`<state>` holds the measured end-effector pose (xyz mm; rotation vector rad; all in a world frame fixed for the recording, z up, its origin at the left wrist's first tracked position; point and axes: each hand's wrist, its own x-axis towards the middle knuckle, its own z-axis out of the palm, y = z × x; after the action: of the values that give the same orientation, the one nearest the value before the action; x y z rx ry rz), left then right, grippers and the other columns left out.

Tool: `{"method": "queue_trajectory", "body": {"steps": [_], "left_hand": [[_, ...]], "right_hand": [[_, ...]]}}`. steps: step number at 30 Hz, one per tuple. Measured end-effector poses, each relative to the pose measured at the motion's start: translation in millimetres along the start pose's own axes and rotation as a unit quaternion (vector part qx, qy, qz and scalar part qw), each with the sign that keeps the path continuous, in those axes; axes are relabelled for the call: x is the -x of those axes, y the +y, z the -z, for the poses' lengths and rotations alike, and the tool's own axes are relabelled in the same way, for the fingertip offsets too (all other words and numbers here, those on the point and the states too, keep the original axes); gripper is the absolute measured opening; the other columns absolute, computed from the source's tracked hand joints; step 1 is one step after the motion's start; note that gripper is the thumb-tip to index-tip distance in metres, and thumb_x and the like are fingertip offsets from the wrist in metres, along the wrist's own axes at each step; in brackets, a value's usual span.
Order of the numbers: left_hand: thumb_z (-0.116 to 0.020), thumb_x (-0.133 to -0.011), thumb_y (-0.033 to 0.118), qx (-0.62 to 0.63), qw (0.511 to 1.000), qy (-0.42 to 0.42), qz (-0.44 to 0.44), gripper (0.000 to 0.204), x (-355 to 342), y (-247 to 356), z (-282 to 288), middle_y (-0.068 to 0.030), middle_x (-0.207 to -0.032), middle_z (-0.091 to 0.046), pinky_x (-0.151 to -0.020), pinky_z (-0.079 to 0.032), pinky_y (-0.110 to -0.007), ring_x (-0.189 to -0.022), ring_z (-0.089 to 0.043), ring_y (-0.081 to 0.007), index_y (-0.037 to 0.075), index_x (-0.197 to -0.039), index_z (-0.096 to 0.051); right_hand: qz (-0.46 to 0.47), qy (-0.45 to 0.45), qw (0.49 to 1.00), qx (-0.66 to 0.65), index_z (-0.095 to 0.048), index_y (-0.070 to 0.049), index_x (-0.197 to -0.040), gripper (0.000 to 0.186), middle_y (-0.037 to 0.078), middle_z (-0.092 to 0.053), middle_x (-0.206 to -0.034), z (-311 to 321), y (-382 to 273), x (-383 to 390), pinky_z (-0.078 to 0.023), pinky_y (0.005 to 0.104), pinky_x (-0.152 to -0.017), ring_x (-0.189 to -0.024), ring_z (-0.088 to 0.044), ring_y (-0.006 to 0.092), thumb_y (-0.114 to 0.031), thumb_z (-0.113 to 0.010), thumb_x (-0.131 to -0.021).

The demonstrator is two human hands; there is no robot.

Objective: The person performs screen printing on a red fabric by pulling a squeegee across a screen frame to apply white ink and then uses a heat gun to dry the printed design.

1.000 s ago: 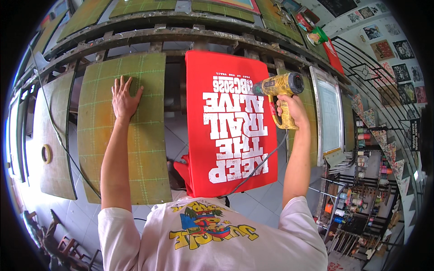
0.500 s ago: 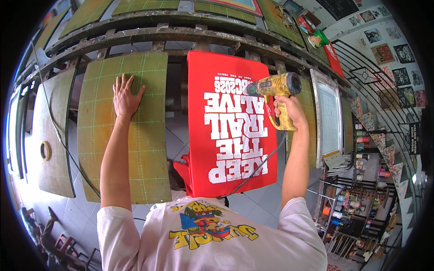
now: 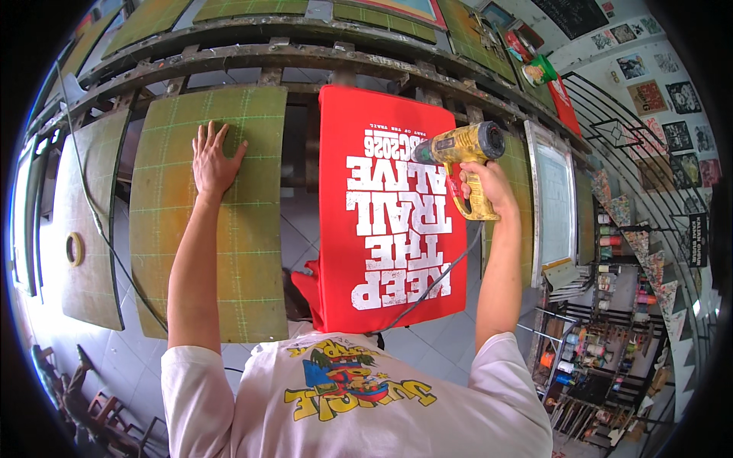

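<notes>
My right hand [image 3: 487, 183] grips the handle of a yellow and black heat gun [image 3: 462, 153], its nozzle pointing left over the upper right of a red shirt [image 3: 336, 252]. Bold white lettering covers the shirt, which is stretched over a flat board. From the gun a grey cord [image 3: 431, 286] runs down across the print toward my body. To the left, my left hand [image 3: 215, 162] lies flat, fingers spread, on the upper part of a greenish board [image 3: 252, 267] marked with bright green grid lines.
A tape roll [image 3: 74, 249] rests on a paler board [image 3: 95, 198] at far left, crossed by a cable. Beyond run dark metal rails [image 3: 305, 57] with further boards. A framed screen [image 3: 553, 198] stands on the right, near a rack of coloured containers [image 3: 584, 355]. A green tub [image 3: 540, 70] sits farther back.
The heat gun has shifted very slightly left with my right hand. My left hand stays flat on the greenish board.
</notes>
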<state>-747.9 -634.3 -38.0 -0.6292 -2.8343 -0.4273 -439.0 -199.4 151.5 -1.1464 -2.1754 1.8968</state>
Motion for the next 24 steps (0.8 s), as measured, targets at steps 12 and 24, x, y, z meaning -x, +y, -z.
{"method": "queue_trajectory", "body": {"steps": [12,24], "left_hand": [[-0.064,-0.097,0.057,0.006,1.000,0.001,0.000,0.069,-0.8,-1.0,-1.7,-0.0160,-0.166,-0.040,-0.130,-0.023,-0.049,-0.157,-0.029,-0.0360,0.014,-0.151,-0.056],[-0.063,-0.096,0.060,0.003,1.000,0.006,0.000,0.071,-0.8,-1.7,-2.5,-0.0179,-0.165,-0.041,-0.130,-0.023,-0.049,-0.156,-0.030,-0.0374,0.014,-0.150,-0.057]], "right_hand": [[0.005,-0.003,1.000,0.006,-0.062,-0.003,-0.097,0.013,0.004,-0.061,-0.074,-2.1,-3.3,-0.5,-0.046,0.0297,-0.053,-0.056,-0.057,0.0126,-0.016,-0.064,-0.097],[0.011,-0.010,1.000,0.007,-0.063,-0.002,-0.097,0.013,0.004,-0.062,-0.074,-2.4,-0.9,-0.8,-0.046,0.0294,-0.053,-0.056,-0.058,0.0130,-0.015,-0.064,-0.096]]}}
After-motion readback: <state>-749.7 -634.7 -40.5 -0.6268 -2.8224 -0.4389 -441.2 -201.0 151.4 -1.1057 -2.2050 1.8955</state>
